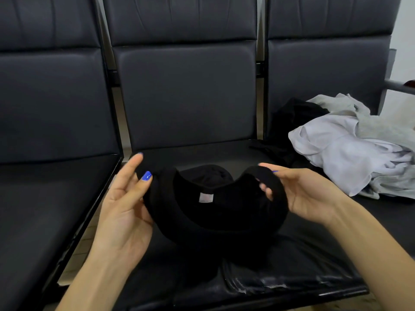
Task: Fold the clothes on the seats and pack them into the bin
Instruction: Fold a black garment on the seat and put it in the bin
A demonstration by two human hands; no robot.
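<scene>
Both forearms enter from the bottom corners of the frame. Left hand, lower centre-left: I see the thumb, blue nail, pressed on the left edge of a black garment, fingers extended behind the cloth, so it pinches the fabric. Right hand, centre-right: fingers curl into the garment's right edge and grip it. I note the garment is held between the two hands, above the middle seat, with a small pale label facing up near its centre. On the right seat, at the right of the frame, lies a heap of white clothes, with a dark piece of clothing just left of the heap, touching it. Left seat fills the left of the frame.
</scene>
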